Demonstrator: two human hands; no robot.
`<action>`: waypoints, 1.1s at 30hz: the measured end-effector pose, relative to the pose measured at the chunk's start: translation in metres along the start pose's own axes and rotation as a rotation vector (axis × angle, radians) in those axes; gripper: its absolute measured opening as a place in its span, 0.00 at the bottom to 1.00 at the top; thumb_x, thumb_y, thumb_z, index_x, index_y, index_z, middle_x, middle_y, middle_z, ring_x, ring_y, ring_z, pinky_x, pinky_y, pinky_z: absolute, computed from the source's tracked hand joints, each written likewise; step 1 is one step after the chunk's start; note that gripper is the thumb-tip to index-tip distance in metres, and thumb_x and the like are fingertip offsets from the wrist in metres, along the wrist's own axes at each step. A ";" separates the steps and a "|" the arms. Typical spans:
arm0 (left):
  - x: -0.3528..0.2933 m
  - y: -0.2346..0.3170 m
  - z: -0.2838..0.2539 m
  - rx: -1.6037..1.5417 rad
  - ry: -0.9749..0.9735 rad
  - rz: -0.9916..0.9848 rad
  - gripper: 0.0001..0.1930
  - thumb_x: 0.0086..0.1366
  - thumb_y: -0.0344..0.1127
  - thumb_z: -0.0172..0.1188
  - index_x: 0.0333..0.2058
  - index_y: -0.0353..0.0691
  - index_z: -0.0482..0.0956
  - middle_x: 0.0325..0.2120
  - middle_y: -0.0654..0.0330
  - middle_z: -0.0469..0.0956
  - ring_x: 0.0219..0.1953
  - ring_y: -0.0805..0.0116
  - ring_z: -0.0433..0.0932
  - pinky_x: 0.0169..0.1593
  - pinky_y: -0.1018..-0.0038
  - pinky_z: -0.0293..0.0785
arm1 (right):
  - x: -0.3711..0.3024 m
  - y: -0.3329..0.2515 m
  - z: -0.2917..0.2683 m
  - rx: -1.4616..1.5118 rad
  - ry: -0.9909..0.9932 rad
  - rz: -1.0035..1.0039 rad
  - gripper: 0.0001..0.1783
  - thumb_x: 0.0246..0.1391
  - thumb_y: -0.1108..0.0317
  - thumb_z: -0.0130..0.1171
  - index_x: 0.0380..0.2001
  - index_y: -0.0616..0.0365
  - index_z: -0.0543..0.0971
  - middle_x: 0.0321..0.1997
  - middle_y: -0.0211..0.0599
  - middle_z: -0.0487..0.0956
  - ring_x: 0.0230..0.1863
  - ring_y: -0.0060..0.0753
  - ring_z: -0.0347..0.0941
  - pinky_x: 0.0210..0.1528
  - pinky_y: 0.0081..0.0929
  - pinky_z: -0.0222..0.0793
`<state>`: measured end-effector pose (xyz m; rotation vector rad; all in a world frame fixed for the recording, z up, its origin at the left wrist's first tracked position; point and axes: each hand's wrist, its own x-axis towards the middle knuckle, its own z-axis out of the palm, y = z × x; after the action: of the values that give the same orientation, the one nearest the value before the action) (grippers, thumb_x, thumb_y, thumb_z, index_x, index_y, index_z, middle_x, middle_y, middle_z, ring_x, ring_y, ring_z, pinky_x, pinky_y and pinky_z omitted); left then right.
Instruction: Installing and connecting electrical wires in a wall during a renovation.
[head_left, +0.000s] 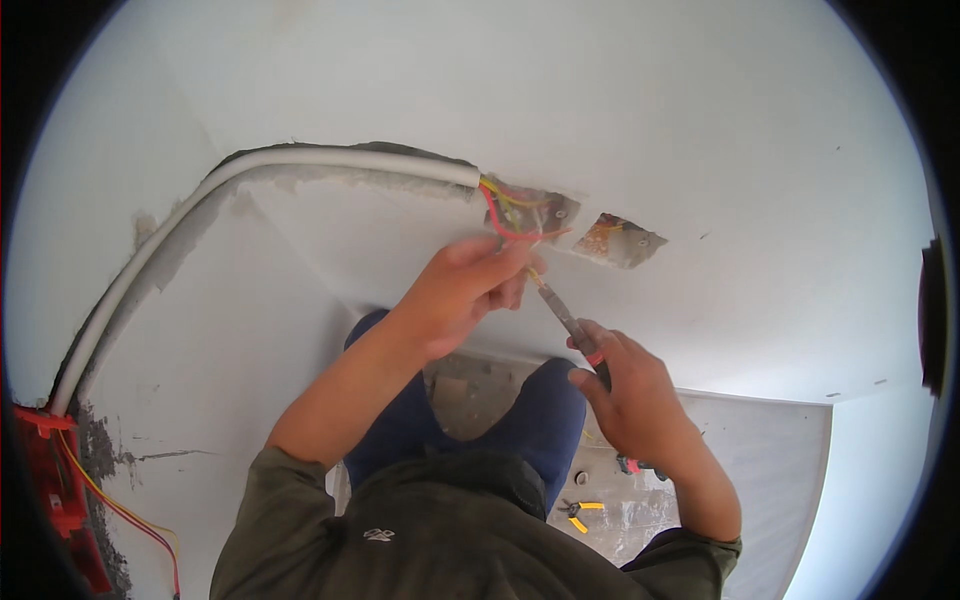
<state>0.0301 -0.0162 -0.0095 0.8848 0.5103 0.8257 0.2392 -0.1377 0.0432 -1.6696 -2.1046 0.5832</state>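
My left hand (pixel 468 290) is closed just below the left wall box (pixel 565 208), its fingertips pinched around a wire they partly hide. Out of that box come a red wire (pixel 515 236) and a yellow wire (pixel 512 195), the red one bending toward my fingers. My right hand (pixel 635 390) grips a slim tool (pixel 565 316) with a flat grey metal head and a red-and-black handle, like pliers seen edge-on. Its tip meets a short yellowish wire end beside my left fingertips. Whether the tip bites the wire cannot be made out.
A white conduit (pixel 330 157) curves along a chased groove from the red box (pixel 50 480) at lower left. Right of the left box is a second wall opening (pixel 620 241). Yellow-handled pliers (pixel 582 516) lie on the floor (pixel 625 520), below my right forearm.
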 end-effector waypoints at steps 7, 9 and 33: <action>-0.003 -0.030 0.010 -0.284 -0.151 0.031 0.20 0.69 0.44 0.56 0.54 0.37 0.71 0.38 0.64 0.75 0.40 0.70 0.73 0.49 0.67 0.71 | -0.016 0.017 0.016 0.340 -0.099 0.156 0.18 0.60 0.65 0.55 0.51 0.59 0.73 0.40 0.51 0.78 0.42 0.54 0.75 0.45 0.37 0.69; -0.002 -0.033 0.018 -0.335 -0.147 0.077 0.21 0.69 0.45 0.56 0.54 0.39 0.72 0.40 0.63 0.75 0.42 0.69 0.73 0.50 0.67 0.71 | -0.023 0.024 0.021 0.384 -0.085 0.177 0.17 0.61 0.65 0.55 0.51 0.59 0.74 0.36 0.49 0.78 0.38 0.50 0.75 0.42 0.35 0.69; -0.043 -0.032 -0.026 0.295 0.146 0.164 0.10 0.68 0.28 0.54 0.44 0.30 0.79 0.33 0.59 0.80 0.32 0.74 0.75 0.38 0.76 0.74 | -0.057 0.060 0.069 0.999 -0.076 0.135 0.29 0.62 0.61 0.56 0.61 0.67 0.65 0.50 0.42 0.76 0.55 0.34 0.71 0.59 0.35 0.64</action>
<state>-0.0008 -0.0501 -0.0478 1.1540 0.7064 0.9847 0.2626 -0.1867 -0.0497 -1.1779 -1.3208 1.4464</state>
